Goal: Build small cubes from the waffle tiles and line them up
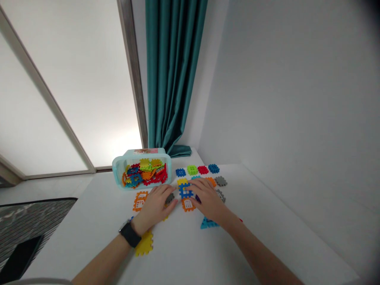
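My left hand point(156, 206), with a dark watch on its wrist, lies low over the table with thumb and fingers apart. A dark grey piece point(170, 198) shows between its thumb and fingers; I see no firm grip on it. My right hand point(210, 198) reaches over the laid-out pieces, fingers spread, fingertips at the right edge of a blue window-shaped piece point(185, 190). Below that lies an orange window piece point(188, 205), and a yellow piece point(182, 181) lies above. A purple piece is partly hidden under my right hand.
A pale-blue tub point(117, 168) of mixed interlocking pieces stands at the back left. Beside it lie blue, green point(192, 170), red and grey pieces. Orange pieces point(140, 201), a yellow square point(145, 243) and a light-blue triangle point(208, 223) lie nearer. A wall point(282, 118) borders the right side.
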Demonstrator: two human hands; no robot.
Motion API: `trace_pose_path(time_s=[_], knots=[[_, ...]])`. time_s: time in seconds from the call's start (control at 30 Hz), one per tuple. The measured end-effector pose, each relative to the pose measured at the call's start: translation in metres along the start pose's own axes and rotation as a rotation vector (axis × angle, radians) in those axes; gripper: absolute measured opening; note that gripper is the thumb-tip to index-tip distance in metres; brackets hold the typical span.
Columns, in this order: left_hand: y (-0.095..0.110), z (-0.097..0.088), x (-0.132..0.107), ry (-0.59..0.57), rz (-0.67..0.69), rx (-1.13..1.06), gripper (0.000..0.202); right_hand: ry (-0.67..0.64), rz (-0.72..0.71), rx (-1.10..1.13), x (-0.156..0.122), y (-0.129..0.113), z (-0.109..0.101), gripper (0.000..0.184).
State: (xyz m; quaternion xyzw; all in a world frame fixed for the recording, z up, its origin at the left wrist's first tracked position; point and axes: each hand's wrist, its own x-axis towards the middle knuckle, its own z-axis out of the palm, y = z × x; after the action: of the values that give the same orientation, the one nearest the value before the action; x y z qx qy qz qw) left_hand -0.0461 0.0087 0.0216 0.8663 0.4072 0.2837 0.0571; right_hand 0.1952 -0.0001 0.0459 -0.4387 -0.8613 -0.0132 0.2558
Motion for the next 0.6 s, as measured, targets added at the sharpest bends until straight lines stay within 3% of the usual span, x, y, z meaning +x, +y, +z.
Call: trace_pose_path(time_s=[0.33,0.6], knots=[[-0.023,0.024,-0.002,-0.093,0.070,0.036,0.032,-0.052,0.083,0.037,0.050,0.073,0.016,0.023],[-0.017,0.021,0.000,-0.176,0.034,0.048,0.027,-0.151,0.110,0.021,0.087,0.095,0.040,0.016]])
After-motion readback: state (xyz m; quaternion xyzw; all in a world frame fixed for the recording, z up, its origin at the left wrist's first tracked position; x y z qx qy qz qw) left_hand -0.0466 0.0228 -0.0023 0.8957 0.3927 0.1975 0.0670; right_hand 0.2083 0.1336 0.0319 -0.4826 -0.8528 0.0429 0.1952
